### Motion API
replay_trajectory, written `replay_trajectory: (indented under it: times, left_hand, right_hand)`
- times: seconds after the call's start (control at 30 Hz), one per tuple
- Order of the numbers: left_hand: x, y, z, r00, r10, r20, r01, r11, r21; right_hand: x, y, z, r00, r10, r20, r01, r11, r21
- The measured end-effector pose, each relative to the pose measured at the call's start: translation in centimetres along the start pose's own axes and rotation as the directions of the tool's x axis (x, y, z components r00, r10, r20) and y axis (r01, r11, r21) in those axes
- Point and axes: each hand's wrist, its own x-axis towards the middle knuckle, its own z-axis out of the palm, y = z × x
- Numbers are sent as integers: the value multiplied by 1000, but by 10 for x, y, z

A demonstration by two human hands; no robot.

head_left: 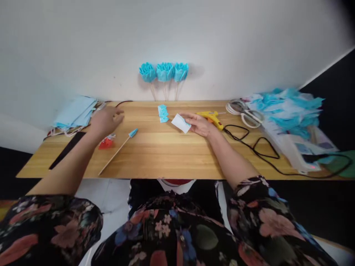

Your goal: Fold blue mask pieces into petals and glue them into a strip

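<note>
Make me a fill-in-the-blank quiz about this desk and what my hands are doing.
Against the wall stand exactly ____ blue flowers in a row.
The glue gun beside the right hand has a body coloured ____.
The thin stick lying on the table has a tip coloured ____.
The right hand holds a small white piece, while the left hand holds ____.

Missing words: three; yellow; blue; nothing.

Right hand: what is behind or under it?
Behind the right hand, a yellow glue gun shows in part on the tabletop. Whatever lies directly beneath the hand is covered and cannot be seen.
</note>
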Motion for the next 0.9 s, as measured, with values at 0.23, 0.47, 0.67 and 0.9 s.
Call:
replay_trajectory:
  times: [0.23, 0.47, 0.67, 0.9]
  left_hand:
    - [-68, 11, 13, 978, -41, 204, 23, 996, 91]
    - [-78, 23, 26, 978, -15, 210, -22, 984, 175]
    - [-75, 10, 15, 974, -56, 221, 43, 997, 64]
    - [-82, -23, -20, 960, -269, -80, 253, 952, -175]
  right_hand:
    - [0, 0, -1, 999, -23, -46, 20, 998, -51]
    - [-1, 1, 2, 996, -36, -76, 31, 997, -75]
    - [-2, 2, 5, 995, -36, -90, 26, 994, -110]
    - [-2, 3, 3, 995, -45, -86, 35, 992, -119]
